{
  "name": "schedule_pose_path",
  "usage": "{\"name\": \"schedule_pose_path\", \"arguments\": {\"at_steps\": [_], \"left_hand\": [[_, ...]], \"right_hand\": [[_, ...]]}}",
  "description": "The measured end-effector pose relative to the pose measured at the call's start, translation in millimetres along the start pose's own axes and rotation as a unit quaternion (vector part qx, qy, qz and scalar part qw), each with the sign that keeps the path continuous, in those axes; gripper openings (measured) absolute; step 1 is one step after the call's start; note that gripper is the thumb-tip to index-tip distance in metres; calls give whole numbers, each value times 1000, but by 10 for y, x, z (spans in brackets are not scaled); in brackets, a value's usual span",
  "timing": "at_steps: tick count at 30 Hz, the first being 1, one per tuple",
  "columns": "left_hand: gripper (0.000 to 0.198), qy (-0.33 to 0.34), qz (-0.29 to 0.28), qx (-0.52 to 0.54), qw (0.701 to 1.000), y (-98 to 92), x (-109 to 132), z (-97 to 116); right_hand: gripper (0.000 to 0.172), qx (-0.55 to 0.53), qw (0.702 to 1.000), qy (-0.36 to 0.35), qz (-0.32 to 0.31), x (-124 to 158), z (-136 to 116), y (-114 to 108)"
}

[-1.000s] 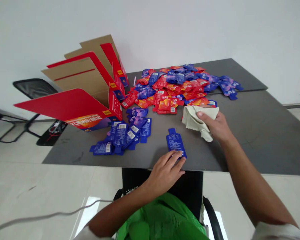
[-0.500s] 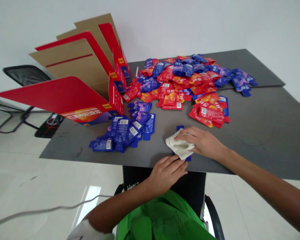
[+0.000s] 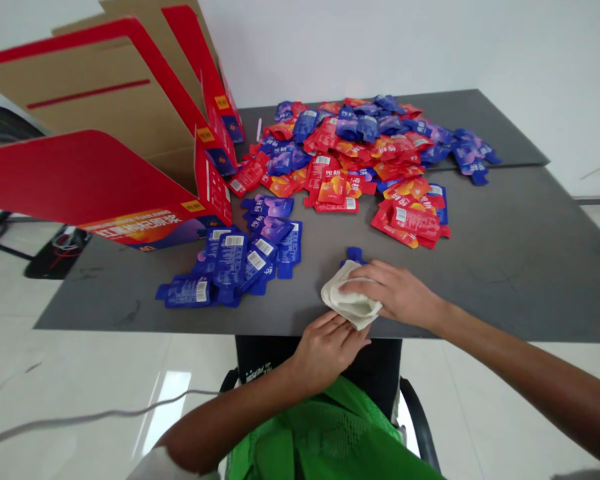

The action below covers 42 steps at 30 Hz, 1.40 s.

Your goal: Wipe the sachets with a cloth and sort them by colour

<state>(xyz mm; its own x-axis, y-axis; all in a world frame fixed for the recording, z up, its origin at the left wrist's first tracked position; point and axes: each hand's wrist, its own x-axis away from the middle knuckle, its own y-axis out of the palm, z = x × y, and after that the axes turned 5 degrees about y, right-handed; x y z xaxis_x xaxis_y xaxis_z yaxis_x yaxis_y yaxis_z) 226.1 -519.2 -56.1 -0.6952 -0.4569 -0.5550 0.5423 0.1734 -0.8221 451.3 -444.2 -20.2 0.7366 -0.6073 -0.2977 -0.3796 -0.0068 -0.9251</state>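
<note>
A cable ran across the floor at the lower left. Above it, a cardboard box with red flaps and tan inner faces stood open at the left end of the table. Just right of the box lay a loose group of blue sachets, and behind them spread a large heap of red and blue sachets. A smaller bunch of red sachets lay to the right of the heap's front edge.

Near the table's front edge, a crumpled cream cloth sat on a blue sachet, with only the sachet's top tab showing beyond it. The person's left hand came in from below, its fingers together and touching the cloth's lower edge without clamping it. The right hand reached in from the right, its fingers together and lying over the cloth, not clamped.
</note>
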Motion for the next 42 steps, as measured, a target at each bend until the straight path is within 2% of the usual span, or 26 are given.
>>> {"name": "schedule_pose_path", "arguments": {"at_steps": [3, 5, 7, 9, 11, 14, 16, 18, 20, 23, 25, 27, 29, 30, 33, 35, 37, 39, 42], "left_hand": [[23, 1, 17, -7, 1000, 34, 26, 13], [24, -4, 28, -9, 1000, 66, 49, 23], [24, -13, 31, -3, 999, 88, 66, 31], [24, -17, 29, 1, 999, 89, 68, 36], [24, -17, 21, 7, 1000, 69, 58, 38], [16, -27, -7, 23, 999, 29, 36, 39], [14, -34, -21, 28, 999, 18, 30, 39], [16, -28, -10, 23, 999, 26, 33, 41], [23, -20, 12, 14, 1000, 47, 43, 45], [23, -22, 27, 6, 999, 81, 57, 51], [23, -27, 28, 6, 999, 91, 60, 53], [22, -29, 31, 6, 999, 85, 55, 54], [22, -27, 32, 8, 999, 59, 40, 54], [22, -26, 29, 10, 999, 40, 30, 53], [16, -34, 8, 21, 999, -18, -2, 48], [14, -43, -5, 26, 999, -32, -10, 46], [16, -41, -6, 24, 999, -15, 3, 49], [21, -30, 1, 16, 999, 21, 31, 54], [23, -21, 6, 9, 1000, 36, 47, 57]], "right_hand": [[40, 7, 999, 37, 14, -162, 342, 76], [40, 41, 997, 63, 14, -316, 584, 26], [39, 80, 993, 86, 25, -409, 684, -87], [42, 90, 990, 93, 56, -383, 588, -206], [44, 61, 992, 80, 77, -244, 345, -271], [40, 10, 999, 29, 22, 22, -27, -214], [38, -15, 1000, 16, -1, 120, -109, -100], [39, -22, 999, 32, 6, 100, -8, 13], [42, -5, 998, 59, 19, -29, 228, 77], [44, 54, 994, 92, 25, -291, 601, 36], [43, 83, 990, 111, 39, -391, 711, -58], [43, 76, 986, 123, 85, -366, 647, -160], [45, 39, 985, 119, 122, -228, 432, -225], [46, 17, 986, 111, 121, -134, 292, -236], [43, -23, 997, 65, 42, 124, -84, -169], [41, -37, 998, 54, 12, 192, -170, -71], [42, -42, 996, 73, 16, 142, -76, 24], [44, -32, 994, 103, 25, -4, 150, 75], [44, 24, 990, 139, 26, -260, 511, 26]]}}
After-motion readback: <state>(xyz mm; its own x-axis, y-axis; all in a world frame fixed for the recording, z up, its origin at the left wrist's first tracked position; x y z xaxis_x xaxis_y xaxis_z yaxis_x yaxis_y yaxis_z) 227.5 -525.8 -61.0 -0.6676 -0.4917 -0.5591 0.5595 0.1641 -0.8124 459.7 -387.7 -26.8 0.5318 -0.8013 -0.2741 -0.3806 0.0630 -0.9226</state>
